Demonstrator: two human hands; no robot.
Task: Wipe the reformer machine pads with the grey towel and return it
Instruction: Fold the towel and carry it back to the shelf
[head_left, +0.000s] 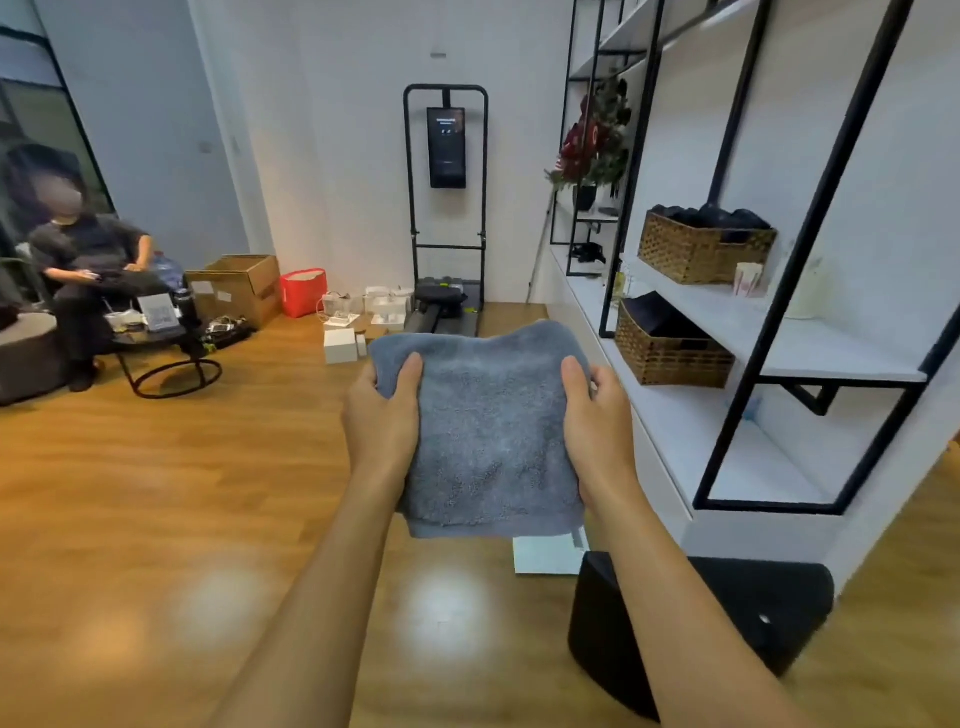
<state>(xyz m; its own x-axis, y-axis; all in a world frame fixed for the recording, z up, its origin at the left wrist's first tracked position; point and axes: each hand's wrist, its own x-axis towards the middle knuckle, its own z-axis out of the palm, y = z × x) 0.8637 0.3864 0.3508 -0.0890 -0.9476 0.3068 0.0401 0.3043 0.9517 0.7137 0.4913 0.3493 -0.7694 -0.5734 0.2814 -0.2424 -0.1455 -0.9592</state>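
A folded grey towel (488, 431) hangs in front of me at about waist height, held by both hands. My left hand (382, 415) grips its left edge, thumb on top. My right hand (597, 421) grips its right edge the same way. A black exercise machine (447, 306) with an upright frame and a dark screen stands against the far wall. Its pads are hard to make out from here.
White shelving with a black frame (779, 332) runs along the right, holding two wicker baskets (701, 249) (670, 348). A black block (727, 613) lies on the wooden floor at lower right. A seated person (88, 270), boxes (239, 286) and a red bag (304, 291) are at the left.
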